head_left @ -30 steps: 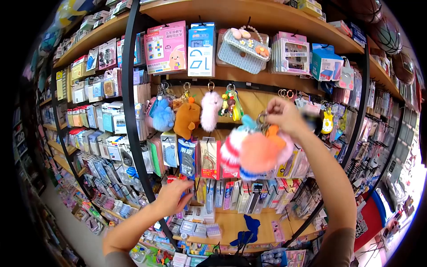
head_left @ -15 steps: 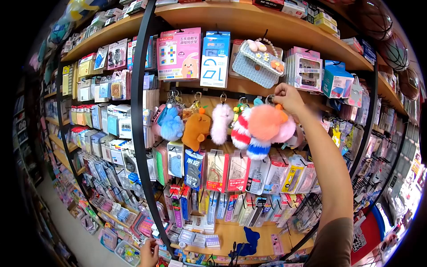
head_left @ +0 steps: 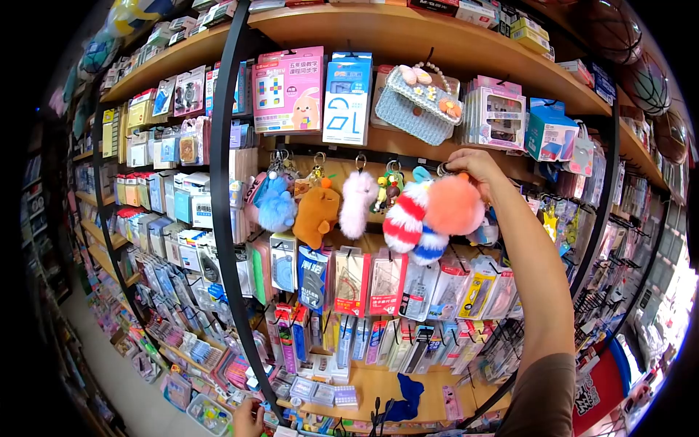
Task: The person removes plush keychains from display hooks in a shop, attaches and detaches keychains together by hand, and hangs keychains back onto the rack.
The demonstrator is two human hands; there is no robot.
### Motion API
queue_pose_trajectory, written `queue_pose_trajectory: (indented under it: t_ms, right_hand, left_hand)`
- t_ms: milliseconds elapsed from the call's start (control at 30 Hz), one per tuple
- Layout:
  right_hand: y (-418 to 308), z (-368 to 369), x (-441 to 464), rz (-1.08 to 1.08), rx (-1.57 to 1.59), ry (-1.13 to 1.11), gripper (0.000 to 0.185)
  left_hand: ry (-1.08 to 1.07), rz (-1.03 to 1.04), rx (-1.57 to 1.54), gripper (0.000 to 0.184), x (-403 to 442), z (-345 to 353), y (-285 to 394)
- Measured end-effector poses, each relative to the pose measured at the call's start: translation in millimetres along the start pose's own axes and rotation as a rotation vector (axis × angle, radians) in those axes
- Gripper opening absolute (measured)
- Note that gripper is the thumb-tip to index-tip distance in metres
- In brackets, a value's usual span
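My right hand (head_left: 475, 172) reaches up to the row of hanging plush keychains, its thumb and fingers pinched on the metal ring of an orange pompom keychain (head_left: 453, 206). Behind and left of that pompom hang a red-and-white striped fluffy charm (head_left: 403, 226) and a blue-and-white one (head_left: 429, 247). Farther left are a pale pink fluffy keychain (head_left: 355, 206), a brown plush keychain (head_left: 316, 213) and a blue fluffy one (head_left: 277, 205). Low at the bottom edge, my left hand (head_left: 248, 419) is partly cut off, its fingers loosely bent and apart, with nothing visible in them.
A crocheted blue bag (head_left: 418, 105) and boxed goods hang above the keychains. Below are packaged rulers (head_left: 351, 282) and other stationery on hooks. A black upright post (head_left: 231, 218) stands left of the keychains. Dark blue fabric (head_left: 405, 400) lies on the bottom wooden shelf.
My right hand has lowered slightly and moved right, and the orange pompom has shifted right with it. More of the striped charm now shows. The left hand is slightly lower.
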State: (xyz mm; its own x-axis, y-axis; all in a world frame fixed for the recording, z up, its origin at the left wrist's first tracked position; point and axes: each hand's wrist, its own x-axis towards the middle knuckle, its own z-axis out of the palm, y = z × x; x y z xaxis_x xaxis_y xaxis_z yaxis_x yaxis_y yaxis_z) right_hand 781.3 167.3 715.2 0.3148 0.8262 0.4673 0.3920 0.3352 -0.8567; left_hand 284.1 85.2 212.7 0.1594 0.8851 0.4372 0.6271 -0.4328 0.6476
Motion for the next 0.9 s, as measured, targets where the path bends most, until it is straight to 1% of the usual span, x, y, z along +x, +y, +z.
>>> queue_pose_trajectory:
  t_ms: [67, 133, 167, 233, 367, 433, 467, 567, 667, 767, 900]
  right_hand:
    - [4.0, -3.5, 2.3, 0.061, 0.125, -0.031, 0.013]
    - [8.9, -3.7, 0.6, 0.102, 0.275, -0.087, 0.014]
    - [12.8, -5.2, 2.7, 0.084, 0.279, -0.116, 0.014]
    - [21.5, -10.8, 8.6, 0.048, 0.286, -0.176, 0.015]
    - [28.5, -12.8, 10.9, -0.097, 0.19, -0.21, 0.013]
    - [30.7, -11.6, 14.9, -0.167, 0.145, -0.22, 0.012]
    - [31.0, -11.0, 16.4, -0.187, 0.103, -0.212, 0.012]
    - [28.3, -9.1, 18.7, -0.226, 0.014, -0.181, 0.013]
    - [23.7, -2.5, 16.6, -0.317, -0.207, -0.132, 0.013]
    - [21.5, 3.8, 11.7, -0.372, -0.346, -0.063, 0.012]
    - [41.2, 2.1, 29.3, -0.49, -0.373, -0.013, 0.009]
  left_hand:
    - [-0.087, -0.096, -0.052, 0.018, -0.4, -5.0, 14.4]
    - [-0.089, -0.102, 0.005, 0.018, -2.5, -6.4, 22.4]
    - [-0.089, -0.108, 0.033, 0.017, -3.4, -6.3, 23.6]
    - [-0.064, -0.089, -0.035, 0.017, -6.2, -1.9, 17.4]
    - [-0.03, -0.077, -0.057, 0.016, -12.7, -1.0, 15.9]
    - [-0.018, -0.132, -0.142, 0.017, -15.1, -6.3, 28.3]
    - [-0.014, -0.16, -0.184, 0.017, -15.9, -9.0, 33.6]
    - [-0.009, -0.201, -0.153, 0.016, -22.3, -6.4, 30.8]
    - [-0.024, -0.148, -0.11, 0.014, -27.0, -4.6, 24.0]
    - [-0.024, -0.194, -0.229, 0.011, -32.6, 1.1, 15.8]
    - [-0.021, -0.192, -0.152, 0.01, -32.2, -5.2, 27.1]
